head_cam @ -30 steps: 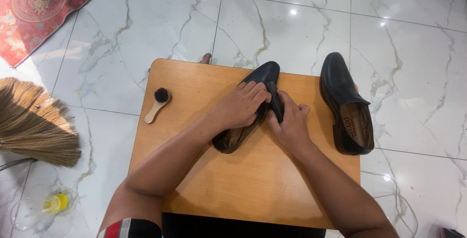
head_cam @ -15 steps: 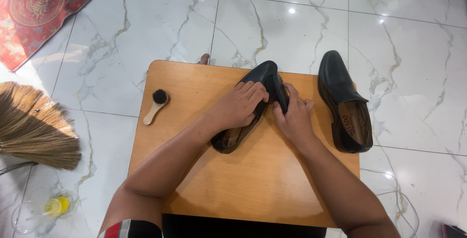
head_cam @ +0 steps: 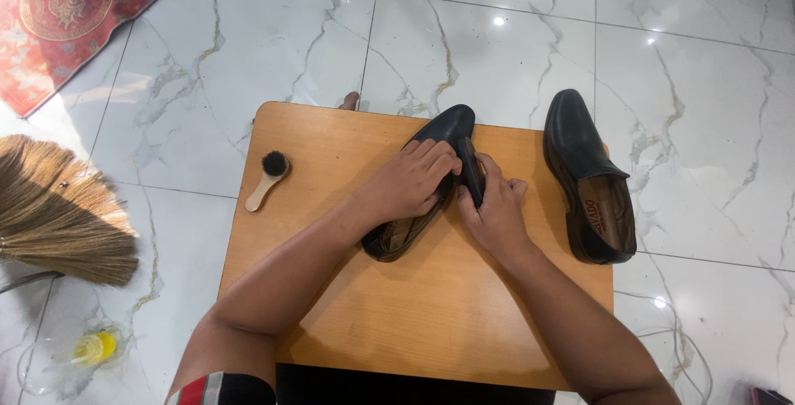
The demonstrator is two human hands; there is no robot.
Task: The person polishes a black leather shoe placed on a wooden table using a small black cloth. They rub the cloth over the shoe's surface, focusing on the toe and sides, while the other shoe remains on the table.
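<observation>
On the table (head_cam: 348,322), centre: one black leather slip-on shoe (head_cam: 439,127), lying on its side, toe pointing away from me. My left hand (head_cam: 406,185) lies over its upper, fingers curled around it and pinning it down. My right hand (head_cam: 495,214) presses a dark shoe brush (head_cam: 472,169) against the shoe's flank, fingers closed on the brush. To the right, well apart: the matching shoe (head_cam: 590,177), upright, opening toward me. To the left: a small wooden-handled dauber brush (head_cam: 268,178). On the marble floor (head_cam: 497,32): a straw broom (head_cam: 58,214) and a red mat (head_cam: 66,7).
</observation>
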